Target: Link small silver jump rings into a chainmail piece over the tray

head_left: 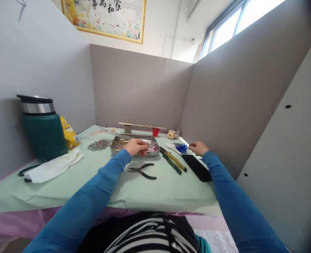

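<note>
My left hand [137, 147] is over the front of a metal tray [114, 151], thumb and fingers pinched together. Anything between those fingertips is too small to make out. The tray has gold-coloured bits on its left side and red and clear beads [152, 147] on its right. My right hand [199, 148] is curled just right of a blue bristly bundle [181, 147], its fingers closed; what they hold, if anything, is hidden. A black phone [196, 168] lies below that hand. Small black-handled pliers [142, 171] rest in front of the tray, jaws pointing left.
Green-and-yellow-handled cutters [173, 161] lie right of the tray. A pile of red-beaded metal pieces [99, 145] sits to its left. A rod [145, 125] spans two small cups behind. At left stand a green bottle [43, 131], a yellow packet [69, 133] and white tissue [54, 167]. Partitions enclose the table.
</note>
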A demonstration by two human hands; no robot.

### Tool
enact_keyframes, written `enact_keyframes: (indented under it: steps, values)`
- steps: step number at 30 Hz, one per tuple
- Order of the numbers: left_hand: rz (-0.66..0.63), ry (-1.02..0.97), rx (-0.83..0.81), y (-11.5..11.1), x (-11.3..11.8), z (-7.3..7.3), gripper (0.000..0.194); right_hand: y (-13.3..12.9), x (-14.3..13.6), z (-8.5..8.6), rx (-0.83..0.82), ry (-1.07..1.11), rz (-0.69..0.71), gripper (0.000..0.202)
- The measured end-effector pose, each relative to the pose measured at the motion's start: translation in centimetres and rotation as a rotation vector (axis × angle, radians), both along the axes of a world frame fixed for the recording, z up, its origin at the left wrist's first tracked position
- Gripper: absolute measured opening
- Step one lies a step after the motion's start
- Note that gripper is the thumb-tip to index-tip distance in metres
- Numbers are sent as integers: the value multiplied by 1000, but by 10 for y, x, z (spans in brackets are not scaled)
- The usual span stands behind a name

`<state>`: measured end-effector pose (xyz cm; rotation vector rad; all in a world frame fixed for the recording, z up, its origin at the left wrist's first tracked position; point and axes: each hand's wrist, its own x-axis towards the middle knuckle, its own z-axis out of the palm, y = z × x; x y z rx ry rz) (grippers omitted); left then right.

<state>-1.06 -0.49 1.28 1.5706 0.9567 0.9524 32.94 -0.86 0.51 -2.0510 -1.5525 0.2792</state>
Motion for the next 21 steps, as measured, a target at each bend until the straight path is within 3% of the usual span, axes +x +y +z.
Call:
enact_keyframes:
  steps: [3, 7, 21]
  values:
    - [0, 1, 3, 1, 0, -1, 17, -31, 2, -13, -108, -299, -52, 50]
    - [16, 28, 0, -1, 0, 0, 18, -59, 1, -36, -225, -407, -153, 81]
    - [-8, 41, 38, 4, -3, -4, 28, -58, 3, -48, -239, -302, -190, 87]
